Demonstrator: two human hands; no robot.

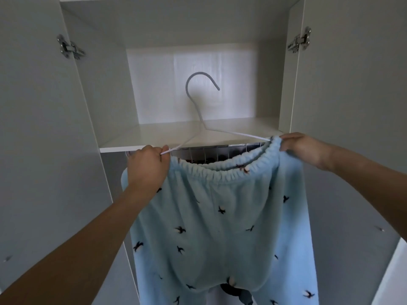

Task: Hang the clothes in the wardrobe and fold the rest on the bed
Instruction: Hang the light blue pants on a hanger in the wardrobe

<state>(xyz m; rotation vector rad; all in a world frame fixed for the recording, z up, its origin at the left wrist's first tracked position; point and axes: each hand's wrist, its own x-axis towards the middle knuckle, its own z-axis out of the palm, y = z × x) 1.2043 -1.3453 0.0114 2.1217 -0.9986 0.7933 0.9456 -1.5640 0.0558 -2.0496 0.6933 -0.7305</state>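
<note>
Light blue fleece trousers (220,216) with small dark bird prints hang in front of the open wardrobe. Their elastic waistband is stretched between my two hands. A thin white hanger (199,106) rises above the waistband, its hook free in the air in front of the upper shelf. My left hand (147,167) grips the hanger's left arm together with the waistband's left end. My right hand (304,149) pinches the waistband's right end where the hanger's right arm enters the fabric.
The wardrobe's white shelf (154,137) runs just above my hands. Below it, several hanger hooks (204,154) hang on a rail behind the trousers. Both doors stand open, with metal hinges at the left (69,48) and the right (300,41).
</note>
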